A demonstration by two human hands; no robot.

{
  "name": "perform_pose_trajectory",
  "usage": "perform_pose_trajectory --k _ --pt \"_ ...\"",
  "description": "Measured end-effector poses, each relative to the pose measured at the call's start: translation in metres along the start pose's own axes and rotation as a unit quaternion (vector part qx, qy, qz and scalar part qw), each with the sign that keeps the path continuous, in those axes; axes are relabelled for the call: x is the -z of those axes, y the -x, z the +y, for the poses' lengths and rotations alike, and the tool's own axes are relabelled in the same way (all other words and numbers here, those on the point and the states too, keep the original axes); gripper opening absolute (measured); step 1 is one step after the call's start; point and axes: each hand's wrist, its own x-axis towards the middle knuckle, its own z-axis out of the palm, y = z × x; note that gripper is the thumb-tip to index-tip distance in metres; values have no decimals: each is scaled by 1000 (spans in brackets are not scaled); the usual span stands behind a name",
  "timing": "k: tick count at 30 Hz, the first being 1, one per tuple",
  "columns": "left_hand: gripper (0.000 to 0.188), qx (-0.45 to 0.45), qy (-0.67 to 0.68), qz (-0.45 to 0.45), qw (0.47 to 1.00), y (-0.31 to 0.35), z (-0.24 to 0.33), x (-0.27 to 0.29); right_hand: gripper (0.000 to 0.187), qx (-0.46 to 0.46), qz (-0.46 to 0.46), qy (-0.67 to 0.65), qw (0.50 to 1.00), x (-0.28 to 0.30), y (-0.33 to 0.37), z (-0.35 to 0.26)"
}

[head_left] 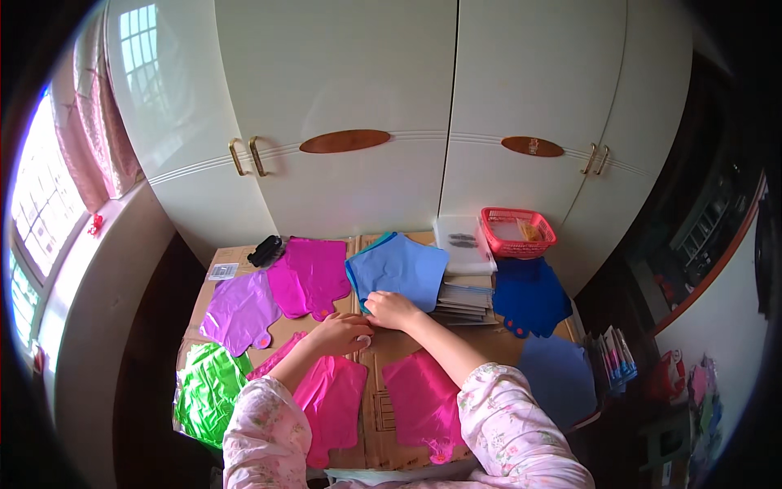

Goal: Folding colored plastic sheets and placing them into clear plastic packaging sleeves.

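Ahead of me lies a stack of light blue plastic sheets [403,265], cut to a pointed shape, with darker blue and teal edges underneath. My right hand [391,310] is closed on the lower left corner of this stack, its fingertips partly hidden. Just left of it, my left hand [346,332] is low over the cardboard with curled fingers. A small whitish round piece [363,342] shows at those fingers; whether it is gripped is unclear. Pink sheets [334,395] lie below my left forearm, and another pink sheet [422,399] lies below the right one.
Purple [240,308], magenta [309,273], green [210,387], dark blue [533,297] and grey-blue [558,379] sheets ring the cardboard tabletop. A black object [265,251] stands at the back left. Behind on the right are stacked cards [466,300] and a red basket [519,244]. White cabinets [342,187] rise behind.
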Motion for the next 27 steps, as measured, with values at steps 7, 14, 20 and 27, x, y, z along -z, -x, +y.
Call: perform_pose_trajectory --k 7,14,20,27 --pt "29 76 34 39 996 -5 -6 15 13 -67 26 16 997 -17 0 4" --pt "33 146 -37 102 983 -19 -26 0 14 -301 34 -219 928 7 -6 5" --pt "29 136 -57 64 987 -35 -30 -9 20 -356 78 -300 882 -1 -3 16" --pt "20 87 -54 43 994 -47 -48 -23 14 -419 214 -442 763 -15 -3 69"
